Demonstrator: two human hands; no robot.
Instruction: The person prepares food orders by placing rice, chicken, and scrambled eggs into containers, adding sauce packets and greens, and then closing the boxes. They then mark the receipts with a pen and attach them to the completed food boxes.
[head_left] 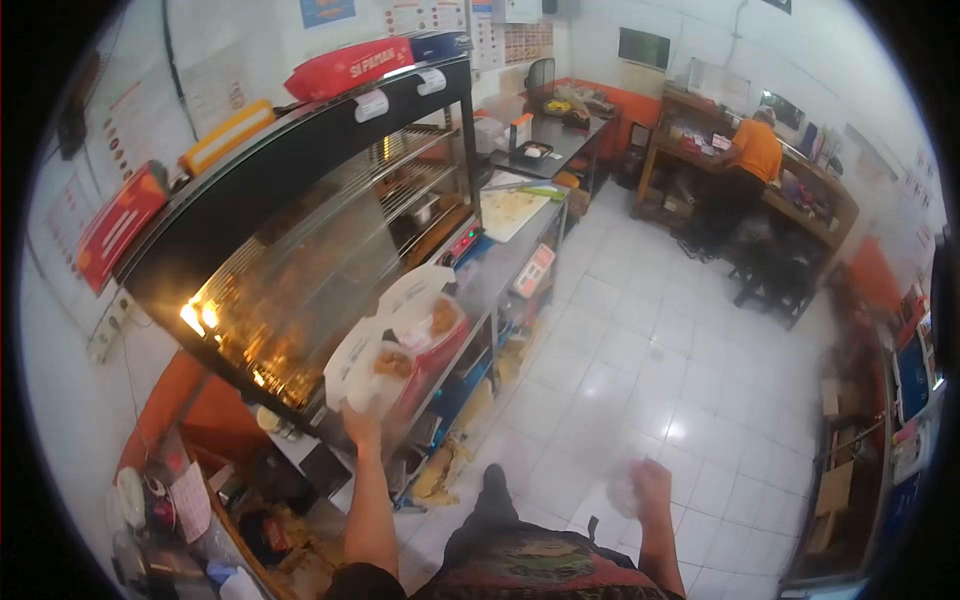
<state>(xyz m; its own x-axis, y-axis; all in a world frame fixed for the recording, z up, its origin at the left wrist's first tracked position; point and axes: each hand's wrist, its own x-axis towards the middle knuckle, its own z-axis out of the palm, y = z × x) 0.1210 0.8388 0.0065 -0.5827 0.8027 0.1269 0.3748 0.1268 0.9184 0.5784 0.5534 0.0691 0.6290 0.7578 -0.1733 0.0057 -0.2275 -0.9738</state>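
Note:
Two open boxes with white lids stand side by side on the counter edge before the lit glass display cabinet. Pieces of fried food lie in the nearer box and in the farther box. My left hand is at the near corner of the nearer box; its fingers are blurred, so its grip cannot be made out. Low on the right, over the floor, my right hand is closed on a clear plastic bag.
A white cutting board with a knife lies on the counter beyond the cabinet. At the back right, a person in an orange shirt leans over a wooden desk. Shelves line the right side.

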